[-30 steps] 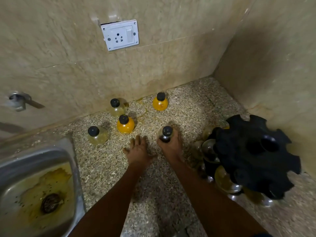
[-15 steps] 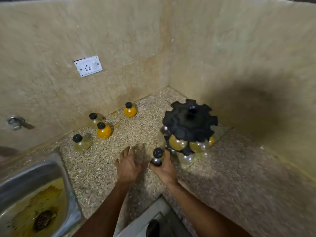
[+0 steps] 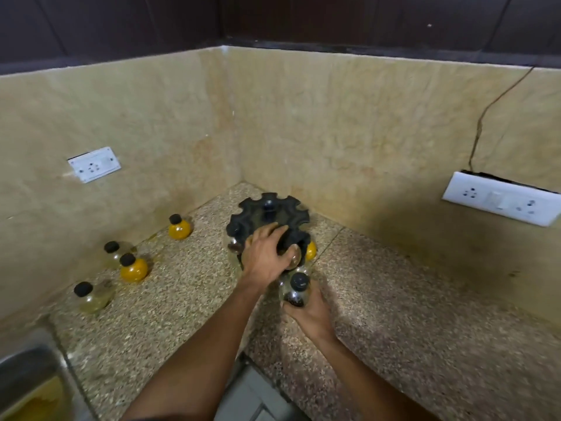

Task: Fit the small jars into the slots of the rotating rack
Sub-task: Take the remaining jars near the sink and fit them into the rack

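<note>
Your right hand (image 3: 312,311) grips a black-capped jar (image 3: 296,291) upright just in front of the rotating rack (image 3: 267,218) in the counter (image 3: 409,314) corner — your left hand (image 3: 267,253) clasps the rack's near edge.

A black rack (image 3: 268,218) is sitting on a speckled beige-brown counter (image 3: 182,299); black-capped jars are showing orange (image 3: 179,228) and pale yellow (image 3: 91,297) fills, mottled tan walls (image 3: 334,132) are carrying white sockets (image 3: 501,199)

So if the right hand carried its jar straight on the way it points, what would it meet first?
Most likely the black notched rotating rack, at its near lower side beneath the left hand. The right hand holds a small black-capped glass jar just before it; depth is uncertain.
</note>
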